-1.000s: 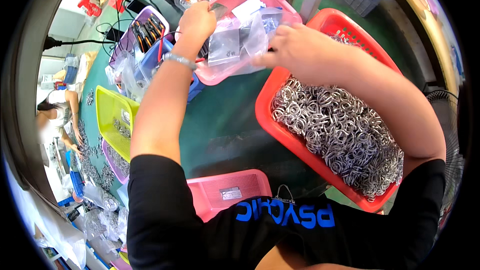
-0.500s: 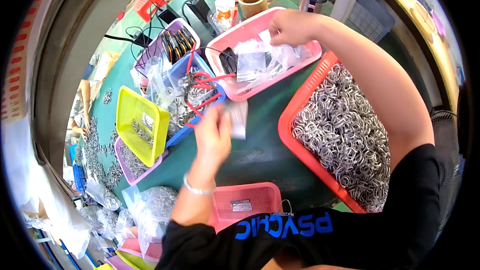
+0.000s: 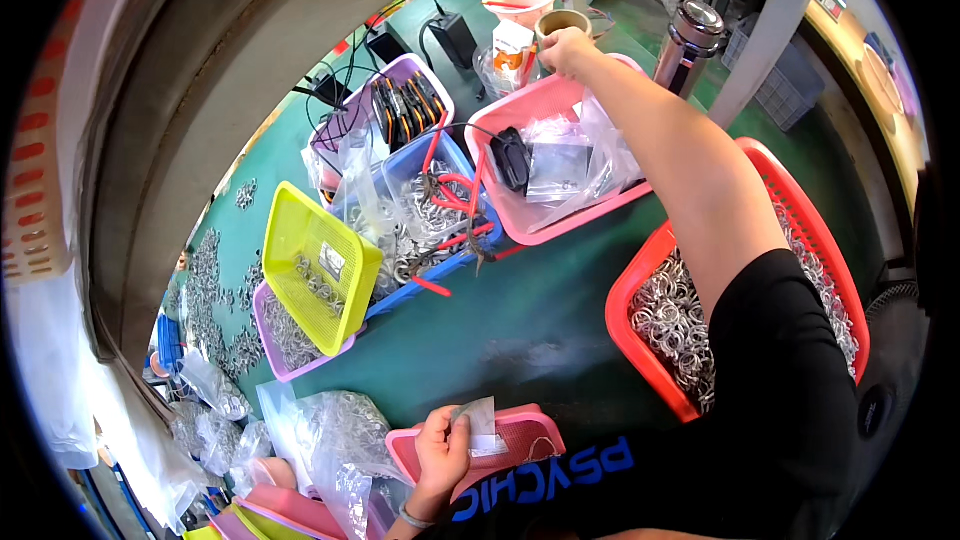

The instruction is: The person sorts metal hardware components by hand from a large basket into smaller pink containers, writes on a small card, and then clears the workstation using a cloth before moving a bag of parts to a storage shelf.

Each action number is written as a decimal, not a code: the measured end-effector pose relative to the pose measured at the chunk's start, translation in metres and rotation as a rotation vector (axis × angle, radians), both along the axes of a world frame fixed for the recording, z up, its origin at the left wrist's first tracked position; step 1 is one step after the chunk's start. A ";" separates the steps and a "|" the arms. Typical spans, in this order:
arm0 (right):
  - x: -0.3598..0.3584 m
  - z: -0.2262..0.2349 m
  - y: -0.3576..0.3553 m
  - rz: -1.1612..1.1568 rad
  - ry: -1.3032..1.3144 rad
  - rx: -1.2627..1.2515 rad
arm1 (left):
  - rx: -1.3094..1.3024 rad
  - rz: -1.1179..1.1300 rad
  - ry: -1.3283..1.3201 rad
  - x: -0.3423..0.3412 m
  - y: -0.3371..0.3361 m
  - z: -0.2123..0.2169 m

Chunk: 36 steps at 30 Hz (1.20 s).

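Observation:
My left hand (image 3: 442,448) is closed in a pinch on a small, flat, translucent plastic bag (image 3: 482,418), held over the small pink basket (image 3: 535,422) near my body. My right arm stretches far forward. At its end my right hand (image 3: 572,50) is curled at the near side of a brown tube-shaped container (image 3: 566,22); its fingertips are partly hidden, and what they hold, if anything, I cannot make out. Below that hand stands a larger pink basket (image 3: 560,227) holding clear plastic bags (image 3: 560,172) and a black device (image 3: 511,160).
A red basket (image 3: 622,315) full of metal rings stands at right. A blue basket (image 3: 420,280) with rings and red-handled pliers (image 3: 455,190), a tilted yellow basket (image 3: 345,315) and a purple basket (image 3: 310,365) are at left. A steel flask (image 3: 690,40) stands behind.
My left hand has come back toward my body with the plastic bag, to above the small pink basket. My right hand has moved from above the larger pink basket to the brown container.

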State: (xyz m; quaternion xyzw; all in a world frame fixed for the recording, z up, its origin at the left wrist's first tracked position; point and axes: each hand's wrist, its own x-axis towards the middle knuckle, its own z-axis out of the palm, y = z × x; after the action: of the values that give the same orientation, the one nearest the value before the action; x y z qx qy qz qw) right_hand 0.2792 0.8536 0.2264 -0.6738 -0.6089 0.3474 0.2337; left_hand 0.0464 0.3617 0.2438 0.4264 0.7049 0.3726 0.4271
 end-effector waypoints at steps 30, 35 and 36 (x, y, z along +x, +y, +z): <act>0.033 0.126 -0.141 -0.202 0.411 0.667 | 0.119 0.033 -0.044 -0.011 -0.075 0.003; 0.027 0.153 -0.239 0.204 0.383 0.414 | 0.026 0.118 -0.263 -0.012 -0.124 -0.004; 0.025 0.158 -0.255 0.198 0.373 0.404 | -0.021 0.107 -0.267 -0.014 -0.134 -0.009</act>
State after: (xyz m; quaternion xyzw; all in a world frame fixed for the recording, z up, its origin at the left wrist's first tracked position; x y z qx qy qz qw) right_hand 0.3044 0.5986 0.3845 -0.4753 -0.6752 0.3579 0.4360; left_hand 0.0327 0.2281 0.2346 0.3304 0.6674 0.4409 0.5010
